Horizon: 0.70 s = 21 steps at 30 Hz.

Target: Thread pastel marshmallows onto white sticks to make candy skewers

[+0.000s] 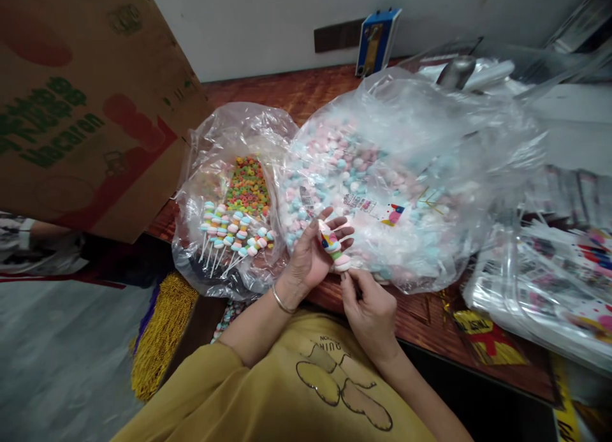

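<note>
A marshmallow skewer [340, 258] in pink, green, yellow and white, partly covered by a small printed wrapper, stands between my hands. My left hand [313, 254] is turned palm up, its fingers spread behind and beside the marshmallows. With thumb and fingertips, my right hand [370, 305] pinches the lower end of the skewer just under the bottom marshmallow. Left of my hands, several marshmallow skewers [232, 235] on white sticks lie on an open clear plastic bag. Behind my hands spreads a large clear bag of pastel marshmallows [329, 148], with printed wrappers on it.
A big cardboard box [90, 110] stands at the left. Small colourful candies [248, 187] fill part of the left bag. Stacked printed plastic bags [540, 289] lie at right, beside a yellow-and-red packet of twist ties [492, 340]. A blue box-shaped device [379, 43] stands by the wall.
</note>
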### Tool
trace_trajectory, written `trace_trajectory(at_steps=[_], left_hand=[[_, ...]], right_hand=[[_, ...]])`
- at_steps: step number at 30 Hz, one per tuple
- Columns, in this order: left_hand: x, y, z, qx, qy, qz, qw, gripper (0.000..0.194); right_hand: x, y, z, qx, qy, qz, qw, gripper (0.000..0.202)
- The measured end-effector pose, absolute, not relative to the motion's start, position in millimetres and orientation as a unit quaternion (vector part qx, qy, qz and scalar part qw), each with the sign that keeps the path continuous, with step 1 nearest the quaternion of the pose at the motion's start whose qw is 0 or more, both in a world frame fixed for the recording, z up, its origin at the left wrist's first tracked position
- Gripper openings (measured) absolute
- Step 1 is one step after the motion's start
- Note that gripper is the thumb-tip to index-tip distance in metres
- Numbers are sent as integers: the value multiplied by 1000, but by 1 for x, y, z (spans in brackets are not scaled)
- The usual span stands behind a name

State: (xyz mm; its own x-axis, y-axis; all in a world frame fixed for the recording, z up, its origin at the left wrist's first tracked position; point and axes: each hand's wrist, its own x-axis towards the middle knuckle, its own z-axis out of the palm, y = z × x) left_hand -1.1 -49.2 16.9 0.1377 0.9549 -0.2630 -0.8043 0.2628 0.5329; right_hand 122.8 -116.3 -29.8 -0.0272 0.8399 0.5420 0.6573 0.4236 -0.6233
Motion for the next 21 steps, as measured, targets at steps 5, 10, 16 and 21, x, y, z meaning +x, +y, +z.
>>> trace_trajectory(at_steps=[5, 10, 16, 21], left_hand=[[4, -47, 19, 107, 305, 631, 705, 27], [12, -46, 22, 106, 358, 643, 669, 37], [10, -49, 26, 126, 398, 615, 668, 41], [12, -53, 32, 125, 402, 605, 676, 42]], right_hand=[[121, -117, -29, -537, -727, 78, 421, 21], [121, -117, -29, -562, -702, 16, 436, 19], [125, -117, -22, -486, -777, 94, 388, 53], [123, -118, -23, -462, -777, 159, 396, 63]])
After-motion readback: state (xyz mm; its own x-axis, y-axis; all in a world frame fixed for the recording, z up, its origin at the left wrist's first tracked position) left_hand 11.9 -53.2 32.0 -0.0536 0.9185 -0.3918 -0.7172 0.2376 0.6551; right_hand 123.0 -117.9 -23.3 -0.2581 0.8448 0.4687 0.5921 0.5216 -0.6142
